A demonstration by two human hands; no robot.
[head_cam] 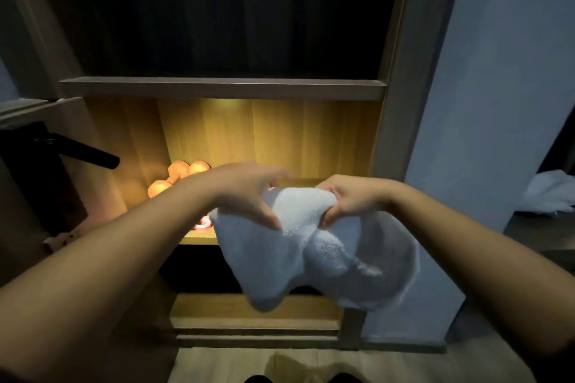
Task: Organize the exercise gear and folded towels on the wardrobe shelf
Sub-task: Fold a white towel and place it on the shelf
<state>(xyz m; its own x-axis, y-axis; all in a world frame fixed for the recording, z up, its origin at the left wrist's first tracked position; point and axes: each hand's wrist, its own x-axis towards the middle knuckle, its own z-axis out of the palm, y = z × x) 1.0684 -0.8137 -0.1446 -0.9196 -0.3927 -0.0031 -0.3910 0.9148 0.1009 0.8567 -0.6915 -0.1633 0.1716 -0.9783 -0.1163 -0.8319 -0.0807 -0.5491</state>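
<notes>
Head view: both arms outstretched, left hand (245,193) and right hand (353,199) pinching the pale towel (311,249) between thumb and fingers (334,211).

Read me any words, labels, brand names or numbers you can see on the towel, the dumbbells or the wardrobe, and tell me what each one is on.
No text can be read anywhere in this view.
On the towel: plain pale cloth, no tag or print showing.
On the dumbbells: plain orange, no numbers visible.
On the small red and white thing at the front of the lit shelf: too blurred to tell whether it carries any print.
</notes>
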